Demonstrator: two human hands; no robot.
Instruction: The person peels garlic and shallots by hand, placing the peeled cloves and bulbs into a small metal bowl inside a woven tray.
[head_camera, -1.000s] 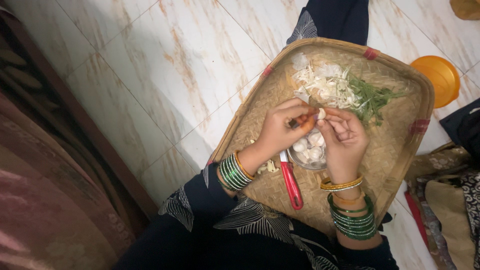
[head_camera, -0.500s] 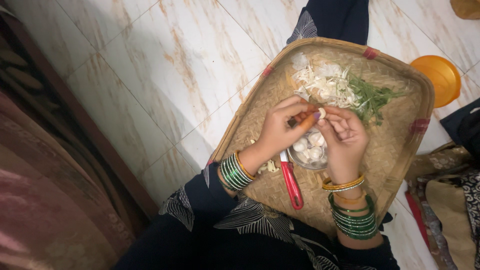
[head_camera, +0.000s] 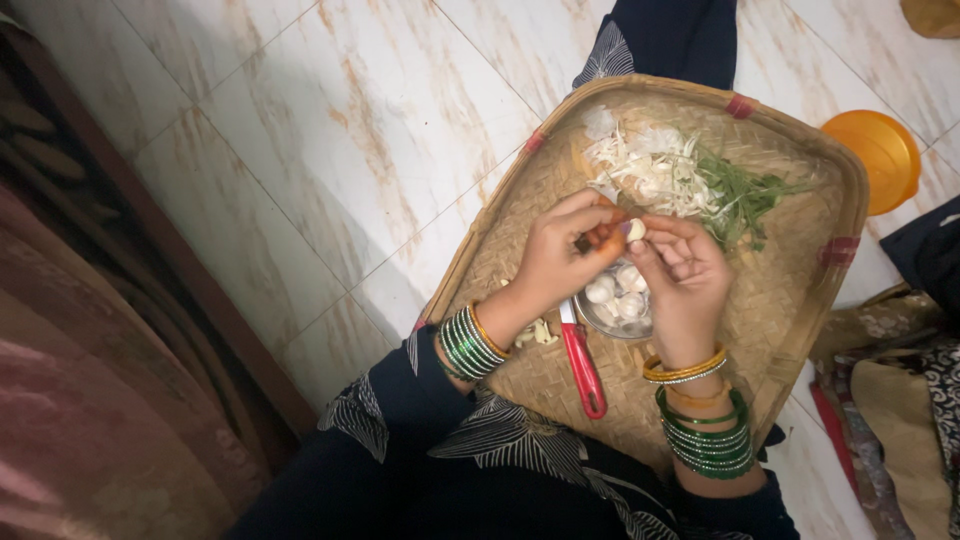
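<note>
- 1 view only, head-worn camera, so no second view to overlap with
- looks steeply down from above the person's lap, almost top-down
- close range: woven tray (head_camera: 800, 150) fills the centre-right, left hand (head_camera: 555, 262) and right hand (head_camera: 685, 285) sit mid-frame
- frame is rolled, tiled floor (head_camera: 330, 140) runs diagonally upper left
- person's dark sleeves enter from the bottom edge

Floor (head_camera: 330, 130): glossy white marble-look tiles, rust-orange veining, thin grout lines. Dark wood furniture edge (head_camera: 150, 230) runs diagonally at left, reddish fabric (head_camera: 70, 420) beyond it. Dim warm light, soft shadows. Patterned cloth (head_camera: 900, 400) at right edge.
</note>
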